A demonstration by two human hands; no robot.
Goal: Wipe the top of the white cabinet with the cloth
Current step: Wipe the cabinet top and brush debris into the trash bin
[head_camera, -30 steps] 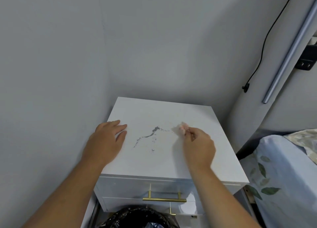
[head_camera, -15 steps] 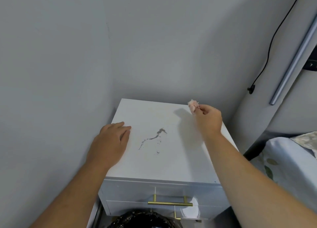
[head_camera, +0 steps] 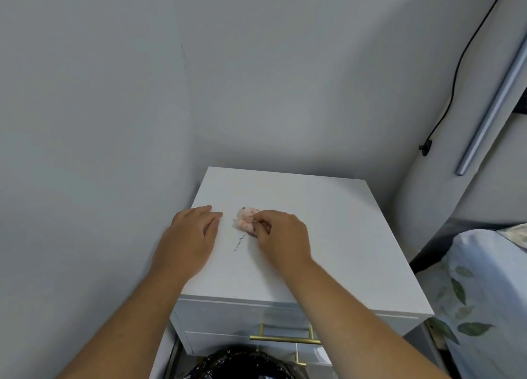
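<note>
The white cabinet (head_camera: 328, 224) stands in a wall corner, its flat top facing me. A small pinkish speckled cloth (head_camera: 245, 219) lies bunched on the top, left of centre. My right hand (head_camera: 281, 237) pinches it with its fingertips and presses it down. Just below the cloth a short dark smear (head_camera: 239, 243) marks the white surface. My left hand (head_camera: 190, 240) rests flat on the top's left edge, palm down, fingers together, holding nothing.
Grey walls close in behind and on the left. A brass drawer handle (head_camera: 285, 339) shows on the cabinet front, with a black bin bag (head_camera: 242, 364) below. A bed with leaf-print bedding (head_camera: 482, 301) stands at the right. A black cable (head_camera: 453, 76) hangs down the wall.
My right hand came back from the cabinet's far right corner to the middle left with the cloth and pressed it on the stain. Most of the dark smear is gone.
</note>
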